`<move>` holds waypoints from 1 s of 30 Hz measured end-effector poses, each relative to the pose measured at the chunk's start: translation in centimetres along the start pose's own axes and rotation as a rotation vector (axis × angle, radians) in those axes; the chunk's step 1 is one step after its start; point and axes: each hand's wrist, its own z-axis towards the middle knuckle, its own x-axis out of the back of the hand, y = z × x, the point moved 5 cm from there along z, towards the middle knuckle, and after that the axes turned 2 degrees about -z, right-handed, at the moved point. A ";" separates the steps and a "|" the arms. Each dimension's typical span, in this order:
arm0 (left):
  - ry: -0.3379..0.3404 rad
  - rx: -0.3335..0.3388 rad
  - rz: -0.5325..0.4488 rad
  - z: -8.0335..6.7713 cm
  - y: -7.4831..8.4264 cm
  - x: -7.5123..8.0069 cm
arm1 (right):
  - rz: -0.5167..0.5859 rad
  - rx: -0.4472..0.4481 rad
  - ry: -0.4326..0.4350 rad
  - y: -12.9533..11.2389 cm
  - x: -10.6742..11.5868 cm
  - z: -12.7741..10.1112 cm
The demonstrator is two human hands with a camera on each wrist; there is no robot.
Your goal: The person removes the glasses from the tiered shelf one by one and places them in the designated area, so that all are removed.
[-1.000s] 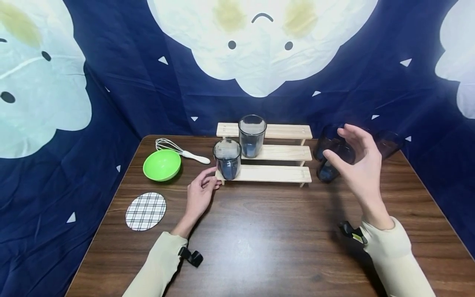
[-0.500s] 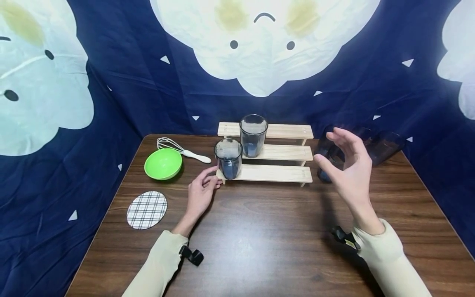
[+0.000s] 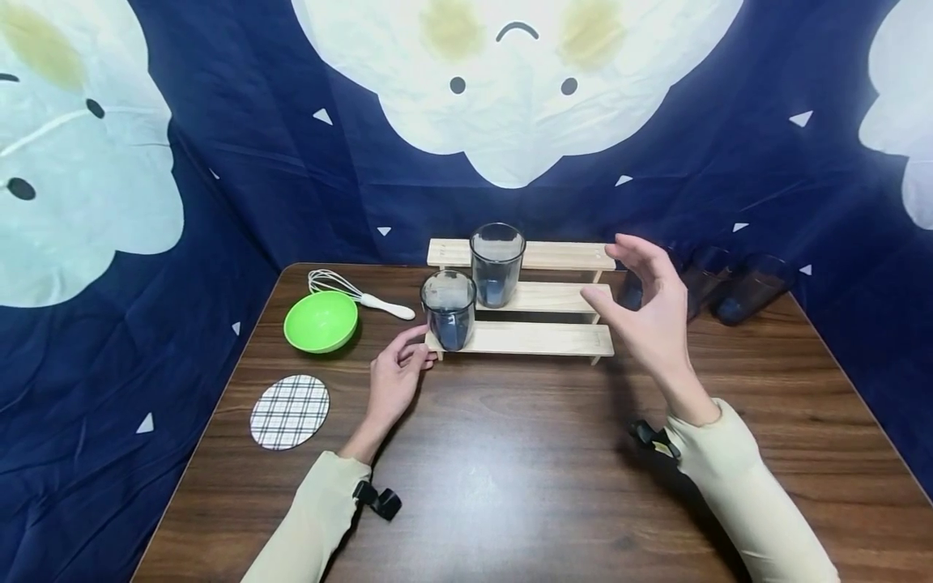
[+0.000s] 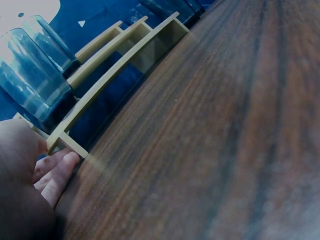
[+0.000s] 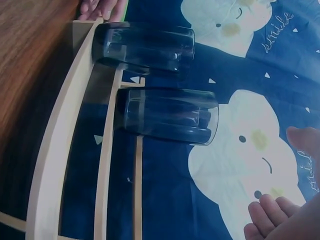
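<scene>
A three-step wooden display shelf point(image 3: 539, 338) stands at the back of the table. My left hand point(image 3: 394, 376) grips the left end of its lowest step; the left wrist view has the fingers point(image 4: 57, 175) at the shelf's leg. One dark glass tumbler point(image 3: 448, 312) stands upright on the lowest step, near that hand. Another glass tumbler point(image 3: 497, 267) is upright on the middle step, slightly to the right. My right hand point(image 3: 652, 316) hovers by the shelf's right end, thumb and fingers curved apart, holding nothing. Both tumblers also appear in the right wrist view, apart from that hand.
Several more dark glasses point(image 3: 754, 291) stand at the back right, partly hidden by the right hand. On the left are a green bowl point(image 3: 321, 322), a white whisk point(image 3: 379, 306) and a checked round coaster point(image 3: 290, 411). A navy cloth point(image 3: 291, 178) hangs behind the table.
My right hand has moved left, from in front of the glasses at the right to the shelf's right end. The left hand and both tumblers on the shelf have stayed put.
</scene>
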 end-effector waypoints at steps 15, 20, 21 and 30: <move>0.001 0.007 -0.002 0.0 0.0 0.0 | -0.046 -0.062 -0.075 0.4 -2.5 1.5; 0.002 0.002 -0.004 0.0 0.1 0.0 | -0.090 -0.051 -0.080 0.2 -3.3 2.0; 0.002 0.001 -0.007 0.0 0.1 0.0 | -0.094 -0.052 -0.082 0.2 -3.4 2.1; -0.002 -0.012 0.001 0.0 0.0 -0.1 | -0.136 -0.024 -0.111 0.5 -5.0 2.7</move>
